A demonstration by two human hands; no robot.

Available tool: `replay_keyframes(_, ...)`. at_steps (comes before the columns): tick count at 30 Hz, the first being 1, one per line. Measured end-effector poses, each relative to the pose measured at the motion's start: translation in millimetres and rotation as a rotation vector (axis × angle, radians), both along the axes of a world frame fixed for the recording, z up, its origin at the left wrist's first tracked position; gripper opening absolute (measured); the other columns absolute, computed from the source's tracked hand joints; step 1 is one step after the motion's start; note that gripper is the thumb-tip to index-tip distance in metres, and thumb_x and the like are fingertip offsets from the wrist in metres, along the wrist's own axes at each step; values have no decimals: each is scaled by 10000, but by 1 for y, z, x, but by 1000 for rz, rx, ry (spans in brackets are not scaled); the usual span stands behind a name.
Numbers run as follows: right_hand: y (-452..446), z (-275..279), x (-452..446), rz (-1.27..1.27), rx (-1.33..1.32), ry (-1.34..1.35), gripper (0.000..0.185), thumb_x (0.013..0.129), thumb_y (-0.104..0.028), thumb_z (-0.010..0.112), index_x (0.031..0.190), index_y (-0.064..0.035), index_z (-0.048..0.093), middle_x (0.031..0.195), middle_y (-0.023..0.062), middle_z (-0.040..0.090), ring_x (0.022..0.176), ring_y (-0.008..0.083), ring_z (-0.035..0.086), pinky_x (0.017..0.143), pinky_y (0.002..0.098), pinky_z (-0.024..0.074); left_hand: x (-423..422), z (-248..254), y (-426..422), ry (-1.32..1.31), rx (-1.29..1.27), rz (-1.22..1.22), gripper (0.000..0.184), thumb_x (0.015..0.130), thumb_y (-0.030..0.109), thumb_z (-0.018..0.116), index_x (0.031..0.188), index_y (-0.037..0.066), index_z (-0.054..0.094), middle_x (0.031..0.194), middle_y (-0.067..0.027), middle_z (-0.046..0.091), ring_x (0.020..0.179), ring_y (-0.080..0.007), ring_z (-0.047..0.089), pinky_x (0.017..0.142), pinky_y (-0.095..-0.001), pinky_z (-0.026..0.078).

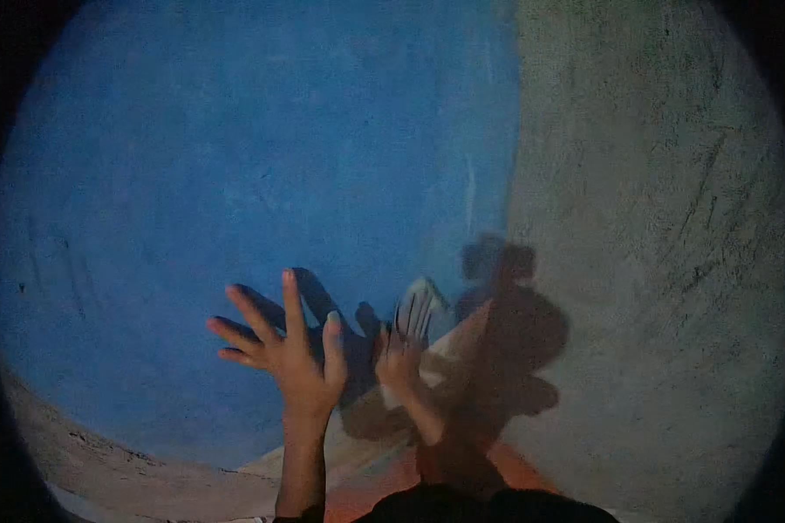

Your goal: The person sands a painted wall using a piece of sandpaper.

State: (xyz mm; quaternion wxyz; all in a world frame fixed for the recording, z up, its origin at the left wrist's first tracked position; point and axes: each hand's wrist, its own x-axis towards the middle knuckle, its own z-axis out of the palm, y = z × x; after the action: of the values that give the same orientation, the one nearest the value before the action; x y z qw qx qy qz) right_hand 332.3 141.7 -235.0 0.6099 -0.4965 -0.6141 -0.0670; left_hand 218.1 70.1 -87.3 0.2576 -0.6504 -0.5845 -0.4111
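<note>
In the head view, the left hand (pixel 303 362) has its fingers spread apart, before the lower part of the blue surface (pixel 262 157). The right hand (pixel 399 362) is at a pale striped thing (pixel 417 315), near the lower right edge of this surface; I cannot tell if its fingers close on it. A dark shadow (pixel 519 331) reaches the grey surface (pixel 645 218).

Left side: we have the broad, flat, blue painted surface (pixel 235 174), behind our bare left hand (pixel 301 349).
Right side: we find the rough grey surface (pixel 663 218) adjoining it.
Between: our bare right hand (pixel 399 362), with the pale, dark-lined object (pixel 416 312) at its fingers; we cannot tell whether gripped.
Lower edge: we have the flat orange patch (pixel 358 499) between our forearms and to their right.
</note>
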Motion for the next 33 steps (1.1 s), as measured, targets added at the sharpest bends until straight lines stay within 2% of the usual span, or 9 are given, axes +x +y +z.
replay_keyframes(3,9,-7,12,44,63,42,613,1038,-269,385,1529,52,203,1590,323,88,1475,504,46,1178,613,57,26,4,15,10,-19,-7,628,927,411,570,1505,209,428,1634,-235,-43,1402,-559,-254,947,-782,-207)
replay_keyframes(5,39,94,68,17,15,7,607,1038,-259,392,1513,79,223,1583,330,112,1475,504,50,1181,606,64,37,3,15,26,-32,22,622,939,435,548,1510,224,416,1640,-209,-42,1412,-543,-246,963,-780,-194)
replay_keyframes(10,60,105,104,47,91,78,583,1031,-242,393,1487,102,276,1571,337,154,1462,527,76,1178,617,54,57,6,26,20,1,93,625,959,480,508,1525,244,384,1653,-157,-36,1439,-505,-219,1003,-767,-168)
replay_keyframes(12,30,-2,75,38,-77,-9,595,1026,-238,401,1488,108,258,1576,332,141,1455,541,81,1166,642,65,68,2,31,5,2,102,634,958,481,511,1530,244,374,1654,-152,-37,1442,-503,-217,1009,-762,-167)
replay_keyframes(15,18,-32,76,151,-63,68,595,1019,-226,422,1501,79,253,1579,323,144,1449,552,88,1154,663,88,74,-3,40,-6,-10,104,640,947,457,539,1525,228,386,1648,-179,-47,1423,-526,-241,988,-767,-184)
replay_keyframes(18,62,111,134,147,125,-29,597,1014,-214,441,1528,16,244,1584,310,146,1449,548,96,1153,661,92,76,-6,40,-8,-14,116,640,946,446,547,1523,221,390,1645,-191,-56,1420,-523,-254,983,-768,-189)
replay_keyframes(20,76,135,149,149,198,-103,602,1017,-223,441,1536,2,235,1586,309,142,1447,552,100,1154,659,85,78,-6,42,-7,-3,132,632,952,444,537,1525,222,387,1645,-187,-59,1427,-509,-254,993,-763,-183)
replay_keyframes(26,33,-49,108,227,-84,41,610,1023,-231,436,1517,56,221,1556,358,156,1425,594,92,1153,664,64,71,-10,51,20,61,187,585,980,425,496,1520,222,397,1651,-168,-48,1444,-484,-236,1022,-735,-187)
replay_keyframes(33,87,132,183,232,62,-141,589,1043,-256,370,1509,77,231,1569,355,117,1429,594,58,1155,658,59,78,-18,58,19,113,213,556,986,392,495,1510,222,417,1655,-151,-28,1458,-474,-207,1042,-693,-208)
